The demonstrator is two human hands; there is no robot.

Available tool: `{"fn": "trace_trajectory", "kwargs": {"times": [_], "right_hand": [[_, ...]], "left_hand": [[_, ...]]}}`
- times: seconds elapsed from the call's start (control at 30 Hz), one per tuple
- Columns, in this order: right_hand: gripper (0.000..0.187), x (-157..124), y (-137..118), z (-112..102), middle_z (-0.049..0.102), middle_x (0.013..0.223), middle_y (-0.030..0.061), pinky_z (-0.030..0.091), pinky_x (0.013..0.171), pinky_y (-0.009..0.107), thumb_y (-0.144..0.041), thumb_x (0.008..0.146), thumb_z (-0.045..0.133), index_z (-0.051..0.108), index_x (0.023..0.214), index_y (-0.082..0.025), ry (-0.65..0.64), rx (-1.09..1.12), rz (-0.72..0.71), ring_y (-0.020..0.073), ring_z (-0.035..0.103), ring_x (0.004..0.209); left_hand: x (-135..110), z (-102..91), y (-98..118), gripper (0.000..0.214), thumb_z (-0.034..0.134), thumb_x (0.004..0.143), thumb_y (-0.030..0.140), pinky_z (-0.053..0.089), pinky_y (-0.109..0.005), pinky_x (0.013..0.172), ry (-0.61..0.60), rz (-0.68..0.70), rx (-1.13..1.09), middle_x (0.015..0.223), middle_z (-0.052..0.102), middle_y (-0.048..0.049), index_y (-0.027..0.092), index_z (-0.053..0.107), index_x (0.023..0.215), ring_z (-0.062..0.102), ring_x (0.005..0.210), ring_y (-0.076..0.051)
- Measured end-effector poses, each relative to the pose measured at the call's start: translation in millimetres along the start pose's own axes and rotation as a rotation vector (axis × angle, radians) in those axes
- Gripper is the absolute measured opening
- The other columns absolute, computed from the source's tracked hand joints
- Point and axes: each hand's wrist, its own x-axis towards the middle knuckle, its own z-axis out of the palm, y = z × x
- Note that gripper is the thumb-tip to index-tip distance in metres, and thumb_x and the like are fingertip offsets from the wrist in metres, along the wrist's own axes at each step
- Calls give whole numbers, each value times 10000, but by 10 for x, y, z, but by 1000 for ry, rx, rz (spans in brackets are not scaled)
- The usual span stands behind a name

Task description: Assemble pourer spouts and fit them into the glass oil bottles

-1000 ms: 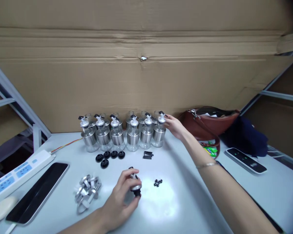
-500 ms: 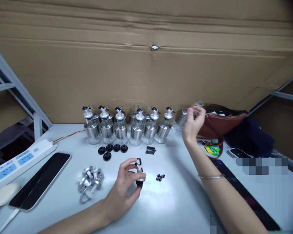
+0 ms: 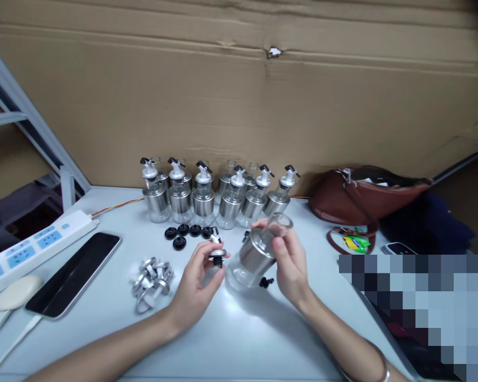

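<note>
Head view: two bare hands meet low over a pale table, in front of a cardboard wall.
Left hand: the left hand has its fingers closed around a small pourer top, a silver collar with a black stopper pointing down.
Right hand: the right hand has its fingers wrapped around a glass bottle with a steel sleeve.
Bottle position: lifted off the table and tilted, with its open mouth up and away and its base low, just beside the pourer top.
Done, as it looks: a front row of six bottles stands upright at the back of the table, each already wearing a top.
Left, as it looks: the held bottle has a bare neck, and so do the bottles behind the row, as far as they show.
Loose parts: black discs lie before the row, metal caps are heaped near the left hand, and small black bits lie under the held bottle.
Surroundings: a phone and a power strip lie to the left, and a brown bag sits to the right.
</note>
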Motion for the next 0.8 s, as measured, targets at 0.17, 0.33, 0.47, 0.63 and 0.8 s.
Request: {"fn": "trace_trajectory", "kwargs": {"times": [0.17,0.33,0.47,0.63,0.8], "right_hand": [[384,-121,-36,42,668,1012,81,525,789,314,-509,969,400,593,1094,-202,-203,6,-17,229,646,913],[399,-158,-54,46,659,962,85,528,761,319,-508,984,350,573,1091,-195,-315,-23,-60,234,646,893],[355,-209,-55,64,655,1073,95,536,821,333,-456,995,369,484,1236,-222,-343,-10,-117,232,654,963],[562,-290,-28,101,628,1185,108,537,885,418,-392,997,412,133,1476,-296,-396,89,-163,242,653,1044],[608,-297,-28,89,501,1389,161,509,948,466,-399,1003,387,42,1494,-301,-413,89,-199,265,615,1148]], "left_hand": [[36,2,130,264,532,954,272,527,-309,904,69,89,-52,1196,549,-66,269,563,1215,620,1083,-189],[84,-9,183,268,562,943,242,515,-323,946,106,124,-59,1252,615,-64,274,559,1209,631,1106,-182],[173,-11,314,329,600,921,185,486,-326,993,79,242,-33,1274,636,-48,292,543,1227,609,1162,-184],[336,3,545,392,589,919,163,507,-350,979,-80,438,142,1265,629,-70,293,541,1286,602,1158,-211],[419,-31,669,441,545,918,156,574,-332,858,-159,628,384,1146,650,-92,264,518,1344,652,1040,-228]]}}
